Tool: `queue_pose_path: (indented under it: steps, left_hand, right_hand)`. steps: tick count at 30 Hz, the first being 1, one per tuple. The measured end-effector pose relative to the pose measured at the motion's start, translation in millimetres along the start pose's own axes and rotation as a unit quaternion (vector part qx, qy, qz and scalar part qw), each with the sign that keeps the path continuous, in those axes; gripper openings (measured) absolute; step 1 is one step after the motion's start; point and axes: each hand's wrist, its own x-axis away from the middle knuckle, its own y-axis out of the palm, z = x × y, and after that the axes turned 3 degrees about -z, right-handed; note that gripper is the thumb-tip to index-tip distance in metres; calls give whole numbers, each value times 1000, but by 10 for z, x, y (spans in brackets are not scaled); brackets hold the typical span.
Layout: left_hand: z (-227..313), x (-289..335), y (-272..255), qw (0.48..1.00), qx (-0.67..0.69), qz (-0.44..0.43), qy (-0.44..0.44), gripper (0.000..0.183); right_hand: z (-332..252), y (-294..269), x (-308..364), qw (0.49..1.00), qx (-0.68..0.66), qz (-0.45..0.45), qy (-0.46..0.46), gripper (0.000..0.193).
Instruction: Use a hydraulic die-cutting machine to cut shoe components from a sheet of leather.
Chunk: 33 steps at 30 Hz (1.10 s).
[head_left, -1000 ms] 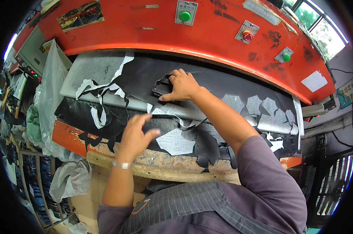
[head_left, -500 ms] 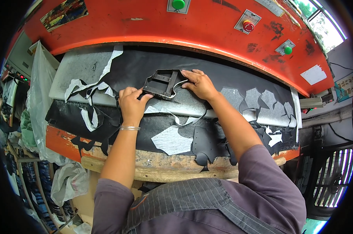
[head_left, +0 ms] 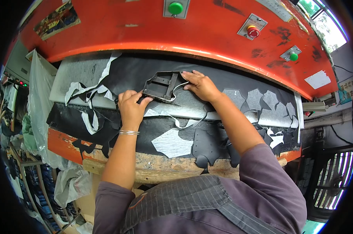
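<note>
A dark metal cutting die (head_left: 171, 87), an angular outline braced with crossbars inside, lies on a black sheet of leather-like material (head_left: 135, 67). My left hand (head_left: 130, 109) grips its lower left corner between thumb and fingers. At its upper right edge, my right hand (head_left: 202, 87) has thumb and fingers closed on the rim. A pale edge strip of the sheet curves along the die's right side. Just below my hands runs a ragged border with white-backed scraps. How firmly the die presses on the sheet cannot be seen.
Beyond the sheet rises an orange press beam (head_left: 122, 39) with green buttons and a red knob (head_left: 253, 32). A white-backed piece (head_left: 172, 143) and a black cut piece (head_left: 206, 145) lie near the wooden front rail (head_left: 168, 175). Plastic sheeting (head_left: 42, 113) hangs left.
The view has tilted slightly, so the orange beam looks larger and lower. Both hands keep their hold on the die, which shows no clear shift on the sheet.
</note>
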Motion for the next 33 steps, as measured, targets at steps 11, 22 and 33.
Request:
queue_pose_path:
  steps: [11,22,33]
  left_hand:
    - [1096,-634,-883,963,263,-6,51,17]
    - [1594,-815,-1231,959,99,-11,266,33]
    - [409,1450,-1564,968,19,-246,41,25]
  right_hand:
    - [-112,-2141,1100,677,-57,728,90,47]
    - [176,-2612,1462,683,110,698,182,69]
    - [-1196,-1408,1237,854,-121,505,40,27]
